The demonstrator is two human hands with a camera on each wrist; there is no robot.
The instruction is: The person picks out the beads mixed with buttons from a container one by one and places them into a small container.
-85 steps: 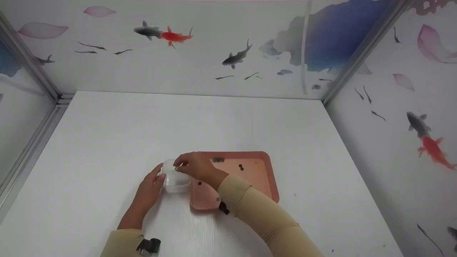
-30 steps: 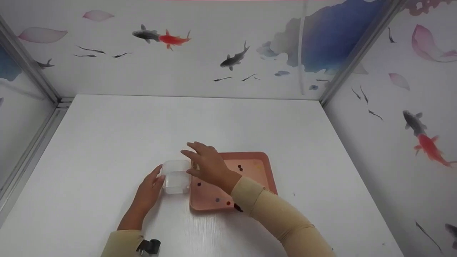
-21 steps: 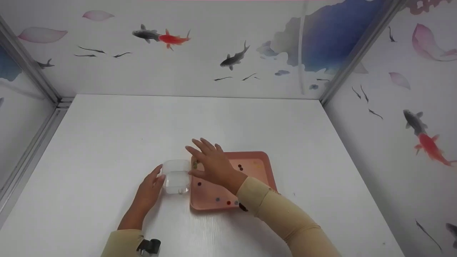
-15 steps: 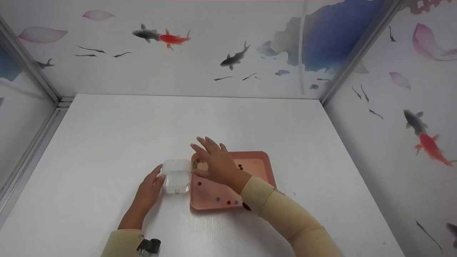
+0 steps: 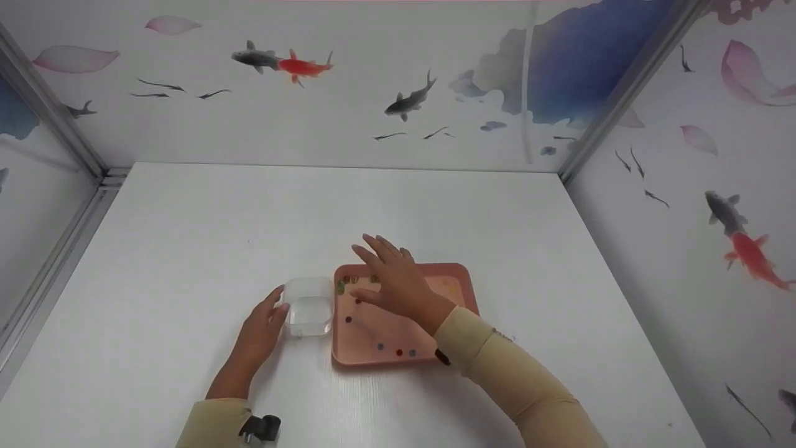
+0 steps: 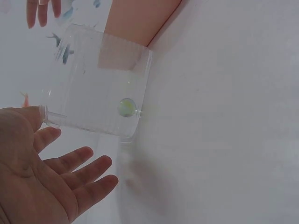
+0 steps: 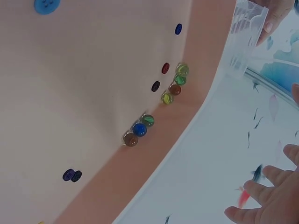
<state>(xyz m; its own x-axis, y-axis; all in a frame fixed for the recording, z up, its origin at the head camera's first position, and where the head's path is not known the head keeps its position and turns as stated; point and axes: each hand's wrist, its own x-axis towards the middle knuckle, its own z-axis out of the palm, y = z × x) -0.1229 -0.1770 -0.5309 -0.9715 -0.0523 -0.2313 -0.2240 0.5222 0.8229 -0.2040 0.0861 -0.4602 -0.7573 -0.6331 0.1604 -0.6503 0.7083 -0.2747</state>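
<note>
A small clear plastic box (image 5: 311, 314) with its lid tilted open stands left of a pink tray (image 5: 364, 339). My left hand (image 5: 261, 326) rests against the box's left side, its fingers fairly straight and the thumb touching a corner in the left wrist view. Inside the box lies one yellow-green marble (image 6: 126, 107). My right hand (image 5: 404, 283) hovers over the tray's far part, fingers spread and holding nothing. Along the tray's edge in the right wrist view are a blue marble (image 7: 139, 129), a yellow marble (image 7: 167, 98) and several others.
Buttons lie scattered in the tray: a large light-blue button (image 7: 46, 4), a red button (image 7: 166, 68), a dark purple button (image 7: 68, 175) and several others. The white table (image 5: 205, 211) meets walls printed with fish.
My right hand, earlier pinching something small over the box, has drawn away rightward over the tray with fingers spread. The marble has rolled leftward along the box's near side. My left hand stays put.
</note>
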